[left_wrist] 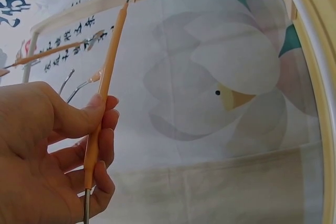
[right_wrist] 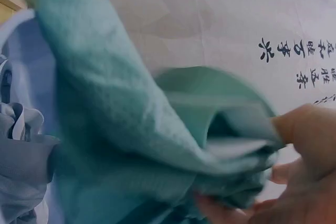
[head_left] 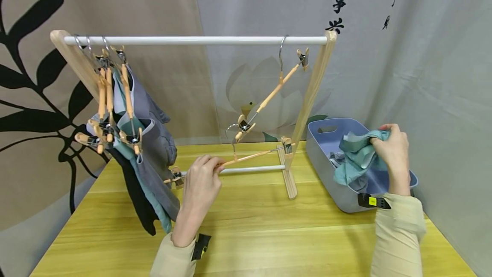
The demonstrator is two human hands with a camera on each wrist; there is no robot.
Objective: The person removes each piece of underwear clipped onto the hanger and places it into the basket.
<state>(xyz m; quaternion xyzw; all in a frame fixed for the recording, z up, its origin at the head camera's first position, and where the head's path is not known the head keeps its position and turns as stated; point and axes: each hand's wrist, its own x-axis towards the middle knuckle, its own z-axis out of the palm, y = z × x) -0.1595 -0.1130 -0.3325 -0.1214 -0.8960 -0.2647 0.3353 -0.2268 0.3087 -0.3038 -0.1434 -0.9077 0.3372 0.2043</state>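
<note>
My left hand [head_left: 201, 183] grips the wooden bar of a clip hanger [head_left: 250, 156], its thumb and fingers curled round it in the left wrist view. The hanger's metal hook points up, and a clip sits at each end. Over the basket [head_left: 326, 183] at the right, my right hand [head_left: 392, 148] pinches a crumpled teal garment [head_left: 359, 157]. In the right wrist view the garment [right_wrist: 121, 103] is blurred, and its lower part is out of sight. Grey clothing [right_wrist: 23, 166] lies in the basket below it.
A small garment rack [head_left: 192, 40] with wooden legs stands on the table [head_left: 250, 234]. Several clip hangers with grey, teal and black clothes [head_left: 150, 153] hang at its left end. A bare hanger [head_left: 278, 85] hangs tilted near the right end. A printed curtain is behind.
</note>
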